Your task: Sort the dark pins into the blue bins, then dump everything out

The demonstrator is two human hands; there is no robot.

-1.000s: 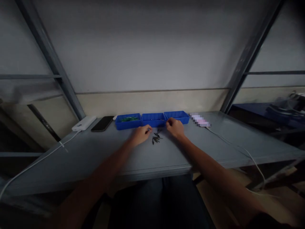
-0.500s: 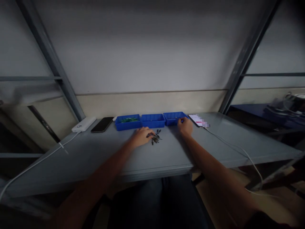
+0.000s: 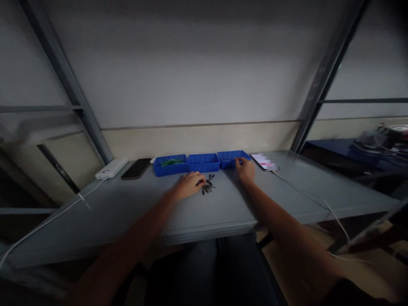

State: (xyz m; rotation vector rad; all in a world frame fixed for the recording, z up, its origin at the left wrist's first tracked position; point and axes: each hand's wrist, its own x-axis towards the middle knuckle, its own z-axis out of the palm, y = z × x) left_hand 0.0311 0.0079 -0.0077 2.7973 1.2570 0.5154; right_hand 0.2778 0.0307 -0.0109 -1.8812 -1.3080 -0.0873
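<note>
Several small dark screw-like pieces (image 3: 208, 185) lie in a loose pile on the grey table. My left hand (image 3: 191, 183) rests at the pile's left side, its fingers curled; whether it pinches a piece is too small to see. At the front edge of the right blue bin (image 3: 234, 156), my right hand (image 3: 245, 169) has thumb and fingers pressed together, and what they hold, if anything, cannot be made out. The middle blue bin (image 3: 204, 163) stands behind the pile. Green pieces (image 3: 172, 162) lie in the left blue bin (image 3: 171, 171).
A black phone (image 3: 137, 168) and a white power bank (image 3: 111, 168) with a cable lie on the left of the table (image 3: 204, 216). A lit phone (image 3: 263, 162) with a white cable lies right of the bins. Metal posts rise at both sides.
The view has shifted slightly. My right hand has moved a little at the right bin's front edge. My left hand stays beside the pile with its fingers slightly shifted.
</note>
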